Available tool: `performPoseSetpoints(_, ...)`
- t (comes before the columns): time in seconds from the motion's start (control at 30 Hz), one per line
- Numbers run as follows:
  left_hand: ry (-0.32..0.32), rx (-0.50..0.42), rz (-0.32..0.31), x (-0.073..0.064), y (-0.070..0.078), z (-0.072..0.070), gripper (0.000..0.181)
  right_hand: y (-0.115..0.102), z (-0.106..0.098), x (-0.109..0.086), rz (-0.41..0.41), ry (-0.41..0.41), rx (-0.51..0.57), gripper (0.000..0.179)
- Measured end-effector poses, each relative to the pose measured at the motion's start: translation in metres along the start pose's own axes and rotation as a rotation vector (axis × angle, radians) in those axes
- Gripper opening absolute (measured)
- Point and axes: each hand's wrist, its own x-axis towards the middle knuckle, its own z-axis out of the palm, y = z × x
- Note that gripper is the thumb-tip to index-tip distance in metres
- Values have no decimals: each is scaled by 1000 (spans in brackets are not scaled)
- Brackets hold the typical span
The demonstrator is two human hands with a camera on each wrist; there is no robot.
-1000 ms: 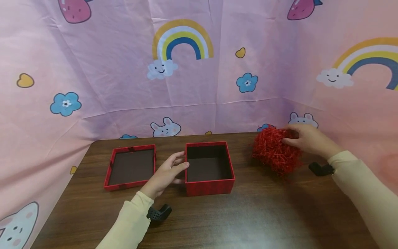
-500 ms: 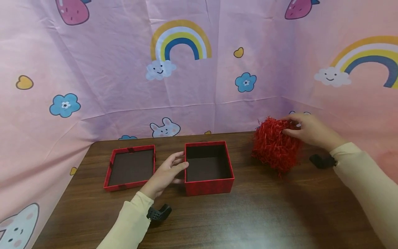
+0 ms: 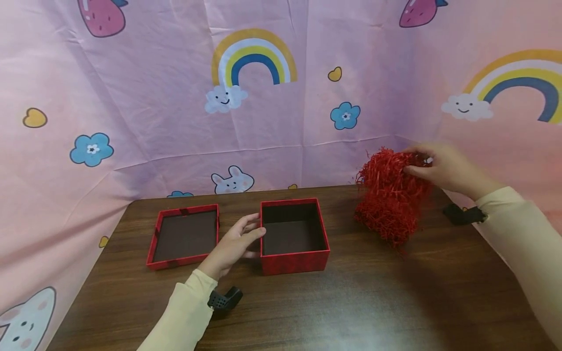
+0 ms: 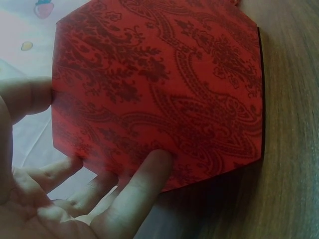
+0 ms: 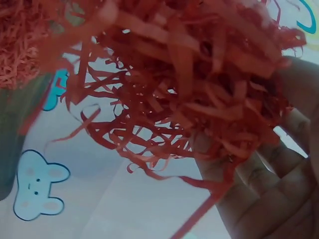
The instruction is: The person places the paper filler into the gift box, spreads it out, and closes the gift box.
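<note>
A clump of red shredded paper [image 3: 392, 168] hangs from my right hand [image 3: 452, 168], which grips it between thumb and fingers. More shredded paper [image 3: 388, 217] lies beneath on the table; strands still run between the two. Loose strips [image 5: 199, 74] fill much of the right wrist view and cover part of the fingers. My left hand [image 3: 237, 243] rests its spread fingertips against the left side of a red box [image 3: 295, 263] with a dark, bare inside. In the left wrist view, the thumb lies on the patterned red box wall [image 4: 159, 89].
Left of the box lies its red lid [image 3: 182, 263], dark inside facing up. The brown wooden table [image 3: 316, 312] ends against a patterned pink cloth [image 3: 272, 126] at the back and sides. Each wrist carries a small black camera [image 3: 226, 298].
My right hand has risen and drawn a clump of red shredded paper up from the pile, stretching it apart. The left hand has stayed against the box.
</note>
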Motion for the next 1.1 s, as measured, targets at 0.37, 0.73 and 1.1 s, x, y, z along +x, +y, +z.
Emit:
performPoseSetpoints(0.37,6,-8,-7,1,0,0,72,-13,-20,1,-19,27,-30,35)
performPoseSetpoints(0.73,9,0,4,-1,0,0,71,-29,-19,2,-59,34,-55,37)
performPoseSetpoints(1.1,22,6,11,0,-3,2,70,-56,-14,3,-134,39,-28,37)
